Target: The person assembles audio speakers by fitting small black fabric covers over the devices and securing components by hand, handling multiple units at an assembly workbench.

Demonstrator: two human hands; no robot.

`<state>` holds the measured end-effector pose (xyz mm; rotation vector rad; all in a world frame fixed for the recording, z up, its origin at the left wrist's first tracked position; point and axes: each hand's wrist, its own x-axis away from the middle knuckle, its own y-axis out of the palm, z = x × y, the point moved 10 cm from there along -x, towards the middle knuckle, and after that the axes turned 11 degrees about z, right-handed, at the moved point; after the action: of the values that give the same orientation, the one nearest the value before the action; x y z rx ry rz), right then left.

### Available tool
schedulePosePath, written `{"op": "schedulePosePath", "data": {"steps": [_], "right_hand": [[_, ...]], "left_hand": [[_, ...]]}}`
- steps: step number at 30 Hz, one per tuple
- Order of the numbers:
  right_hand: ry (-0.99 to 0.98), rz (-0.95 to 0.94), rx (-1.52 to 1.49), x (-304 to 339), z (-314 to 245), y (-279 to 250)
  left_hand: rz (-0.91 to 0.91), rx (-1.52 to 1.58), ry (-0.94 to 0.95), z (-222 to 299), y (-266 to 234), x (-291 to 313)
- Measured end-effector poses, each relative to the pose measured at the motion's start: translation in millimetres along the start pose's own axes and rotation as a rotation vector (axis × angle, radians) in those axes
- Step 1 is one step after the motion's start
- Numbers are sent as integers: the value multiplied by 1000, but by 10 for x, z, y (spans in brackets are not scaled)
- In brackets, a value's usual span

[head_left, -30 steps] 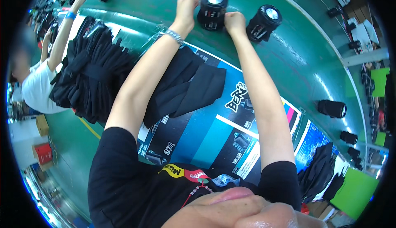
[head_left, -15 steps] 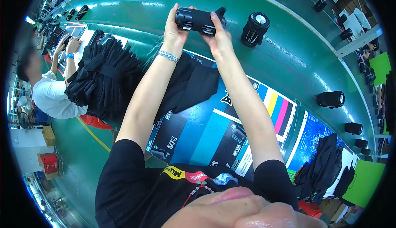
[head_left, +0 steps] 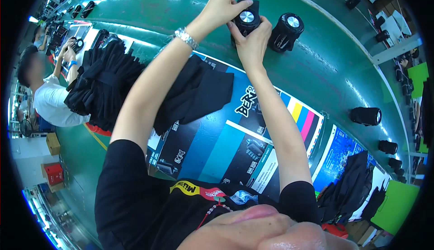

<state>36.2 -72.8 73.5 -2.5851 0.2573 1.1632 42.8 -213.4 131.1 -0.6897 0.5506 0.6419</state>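
Note:
A black cylindrical portable speaker stands on the green bench, its round silver end facing up. My right hand is wrapped round its near side, thumb to the left and fingers to the right. My left hand grips the speaker's far upper edge, where a small dark flap shows between thumb and forefinger; what that flap is, I cannot make out. A second black speaker stands upright just right of my right hand, apart from it.
Black cloth pieces lie over a printed sheet below my forearms, beside a large bundle of black cloth. More speakers sit along the bench at right. A co-worker in white handles a speaker at left.
The speaker has been turned from lying sideways to upright and moved right and down onto the bench. My left hand has shifted from its left end to its top.

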Motion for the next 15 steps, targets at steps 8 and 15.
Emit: {"op": "schedulePosePath", "data": {"steps": [8, 15], "right_hand": [[386, -200, -162, -129, 396, -109], [516, -369, -363, -93, 626, 76]], "left_hand": [[-332, 3, 4, 202, 367, -96], [-181, 139, -3, 245, 162, 227]]}}
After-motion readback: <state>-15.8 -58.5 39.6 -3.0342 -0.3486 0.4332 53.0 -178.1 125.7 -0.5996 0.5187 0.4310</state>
